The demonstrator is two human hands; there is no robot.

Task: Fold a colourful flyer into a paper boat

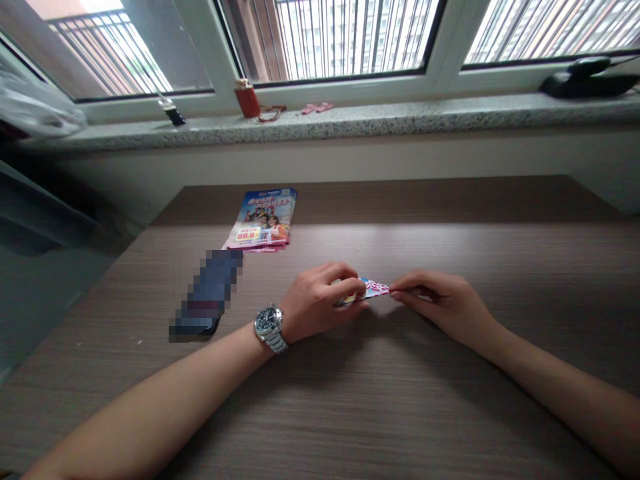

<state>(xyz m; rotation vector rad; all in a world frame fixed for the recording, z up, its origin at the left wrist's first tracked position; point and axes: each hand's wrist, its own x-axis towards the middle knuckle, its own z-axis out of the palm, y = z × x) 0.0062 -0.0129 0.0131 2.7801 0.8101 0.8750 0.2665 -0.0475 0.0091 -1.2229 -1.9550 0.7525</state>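
the left hand (320, 300) and right hand (435, 307) both pinch a folded pink-printed paper strip (374, 289) at its ends, while a leaflet stack (261, 219) lies untouched beyond them

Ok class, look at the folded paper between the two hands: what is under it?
Below the folded pink-and-blue paper strip is the brown wood-grain tabletop, in the hands' shadow. The left hand and right hand pinch the strip, covering its ends and whatever they hide.
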